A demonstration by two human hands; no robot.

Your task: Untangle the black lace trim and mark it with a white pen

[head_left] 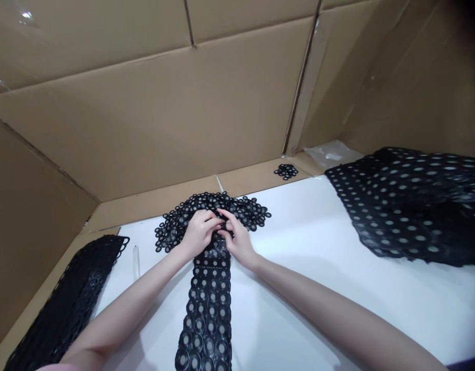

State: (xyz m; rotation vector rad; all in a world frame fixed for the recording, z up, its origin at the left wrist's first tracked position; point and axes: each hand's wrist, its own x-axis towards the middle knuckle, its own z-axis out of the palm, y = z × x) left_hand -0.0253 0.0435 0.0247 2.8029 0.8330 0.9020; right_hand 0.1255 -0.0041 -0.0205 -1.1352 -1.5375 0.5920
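Black ring strip: [210, 319] on the table [299, 226], running from the bottom of the view towards the middle of the table's far edge; pale spots show in its rows of rings; near end cut off, far end covered by the fingers.
Ring heap: [253, 208] black rings spread at the table's far edge, behind and to both sides of the hands; its middle is partly hidden, and whether it joins the strip cannot be made out.
Left hand: [199, 232] over the strip's far end, fingers curled, thumb and forefinger drawn close together; whether they pinch anything cannot be told.
Right hand: [238, 241] facing the left, thumb and forefinger slightly parted about something small and dark; what it is, and whether it is gripped, cannot be told.
Small ring cluster: [286, 171] on the cardboard ledge [253, 180] beyond the far edge.
Spotted black sheet: [400, 216] at the table's far right corner, crumpled, cut off by the right border.
Black stack: [71, 299] along the left edge, layers indistinct, near end cut off.
Pale tube: [136, 260] beside the stack, lower end behind the left forearm.
Clear plastic: [332, 152] behind the sheet, partly covered.
Pink sleeve: [55, 367] a sliver, bottom left.
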